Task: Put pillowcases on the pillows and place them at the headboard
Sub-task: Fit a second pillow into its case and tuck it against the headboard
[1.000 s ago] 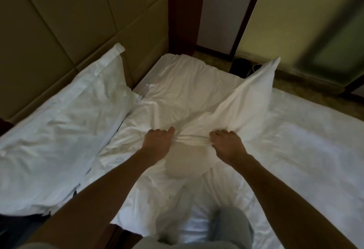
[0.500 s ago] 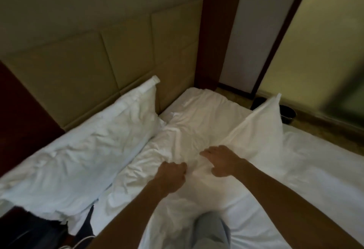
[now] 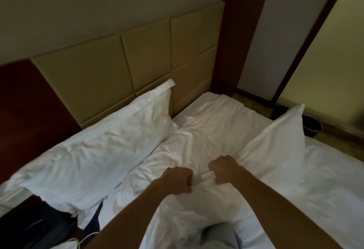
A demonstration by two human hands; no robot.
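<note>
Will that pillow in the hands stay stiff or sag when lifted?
Probably sags: the pillow bunches where the left hand and right hand grip it. Likely light, as its far corner stands up unsupported.

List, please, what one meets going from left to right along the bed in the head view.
Leaning pillow → left hand → right hand → held pillow → bin

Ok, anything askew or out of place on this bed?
The left pillow leans on the headboard but hangs past the side of the bed, rumpled. The second pillow lies askew mid-bed, its end bunched in the left hand and right hand.
</note>
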